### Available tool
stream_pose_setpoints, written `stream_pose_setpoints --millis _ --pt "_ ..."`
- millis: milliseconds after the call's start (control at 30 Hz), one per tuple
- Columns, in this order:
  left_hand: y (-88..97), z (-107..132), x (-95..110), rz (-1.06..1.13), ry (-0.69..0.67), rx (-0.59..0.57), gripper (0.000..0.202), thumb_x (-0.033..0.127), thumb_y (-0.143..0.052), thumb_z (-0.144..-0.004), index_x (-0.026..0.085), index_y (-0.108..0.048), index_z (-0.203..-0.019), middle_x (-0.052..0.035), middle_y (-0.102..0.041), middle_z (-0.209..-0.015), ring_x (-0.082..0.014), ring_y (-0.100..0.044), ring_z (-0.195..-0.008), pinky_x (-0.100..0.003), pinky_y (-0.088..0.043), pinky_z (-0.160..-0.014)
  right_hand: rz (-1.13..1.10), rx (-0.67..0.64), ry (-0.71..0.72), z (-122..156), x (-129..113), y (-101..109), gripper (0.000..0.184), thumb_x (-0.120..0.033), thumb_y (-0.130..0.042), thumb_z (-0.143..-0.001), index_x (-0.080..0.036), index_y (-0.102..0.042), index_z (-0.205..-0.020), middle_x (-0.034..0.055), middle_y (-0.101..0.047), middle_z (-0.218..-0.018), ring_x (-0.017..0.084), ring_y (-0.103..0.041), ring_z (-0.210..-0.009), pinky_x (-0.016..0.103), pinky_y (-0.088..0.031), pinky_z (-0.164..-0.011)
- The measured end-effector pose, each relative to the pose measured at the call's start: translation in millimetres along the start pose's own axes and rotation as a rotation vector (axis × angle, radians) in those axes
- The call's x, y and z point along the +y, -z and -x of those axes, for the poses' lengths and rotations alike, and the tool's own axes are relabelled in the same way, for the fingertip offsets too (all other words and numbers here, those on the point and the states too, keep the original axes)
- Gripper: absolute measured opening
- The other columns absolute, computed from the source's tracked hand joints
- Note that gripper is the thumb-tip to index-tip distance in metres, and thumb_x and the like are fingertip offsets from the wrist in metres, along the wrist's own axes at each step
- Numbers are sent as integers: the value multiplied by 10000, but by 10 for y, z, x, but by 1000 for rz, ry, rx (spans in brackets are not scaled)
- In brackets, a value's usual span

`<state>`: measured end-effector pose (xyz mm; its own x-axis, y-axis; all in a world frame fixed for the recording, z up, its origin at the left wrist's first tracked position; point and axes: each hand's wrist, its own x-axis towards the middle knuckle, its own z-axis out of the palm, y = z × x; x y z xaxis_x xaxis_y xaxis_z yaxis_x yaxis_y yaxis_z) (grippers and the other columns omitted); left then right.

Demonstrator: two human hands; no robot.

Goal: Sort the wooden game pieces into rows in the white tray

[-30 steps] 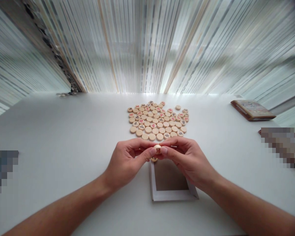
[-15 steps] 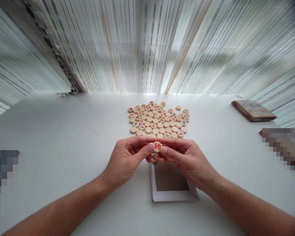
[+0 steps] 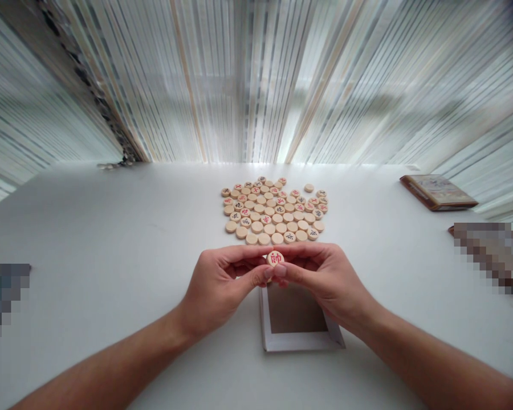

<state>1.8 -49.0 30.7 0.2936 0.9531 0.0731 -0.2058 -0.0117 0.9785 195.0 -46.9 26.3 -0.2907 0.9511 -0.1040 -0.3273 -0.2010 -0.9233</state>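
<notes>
Both hands meet at the middle of the view. My left hand [image 3: 222, 282] and my right hand [image 3: 320, 273] are closed, fingertips together, around a round wooden Chinese chess piece [image 3: 275, 259] with a red character facing me. The edge of what looks like another piece shows under the thumbs, mostly hidden. Below the hands lies a shallow open box [image 3: 303, 341] with a white rim and brown bottom; my right hand covers part of it. Just beyond the fingers, several Chinese chess pieces [image 3: 269, 229] lie spread in one layer, some blank side up, others showing red or black characters.
A lone piece [image 3: 309, 188] lies slightly apart at the back right of the spread. A flat brown box [image 3: 442, 192] rests at the far right of the white table [image 3: 111, 245]. Blurred-out objects sit at the left and right edges. A striped curtain [image 3: 222, 85] hangs behind the table.
The red-character piece has turned a little and sits slightly lower in my fingers. A black-character piece seen below it before is now mostly covered by the thumbs.
</notes>
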Motion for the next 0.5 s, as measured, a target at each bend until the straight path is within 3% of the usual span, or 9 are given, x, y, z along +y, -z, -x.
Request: stream_pose_setpoints --millis 200,300,500 --pt "44 28 -43 -340 -276 -20 250 103 -845 -880 204 -865 -1108 -37 -872 -1008 -141 -825 -869 -175 -661 -824 12 46 -41 26 4 22 326 -193 -1054 -584 -200 -858 -845 24 -814 -756 117 -725 -663 152 -569 -566" --pt "55 32 -28 -463 -379 -66 247 66 -806 -903 185 -855 -1114 -33 -868 -969 -125 -811 -845 -172 -643 -813 -4 39 -40 33 -8 26 278 -203 -1047 -608 -190 -821 -769 9 -789 -707 102 -692 -625 155 -543 -558" --pt "16 16 14 -315 -283 -108 206 87 -803 -912 156 -828 -1104 -53 -867 -915 -174 -835 -815 -237 -677 -798 32 1 -14 22 -23 15 172 -285 -973 -767 -187 -838 -807 18 -781 -706 97 -657 -623 192 -530 -609"
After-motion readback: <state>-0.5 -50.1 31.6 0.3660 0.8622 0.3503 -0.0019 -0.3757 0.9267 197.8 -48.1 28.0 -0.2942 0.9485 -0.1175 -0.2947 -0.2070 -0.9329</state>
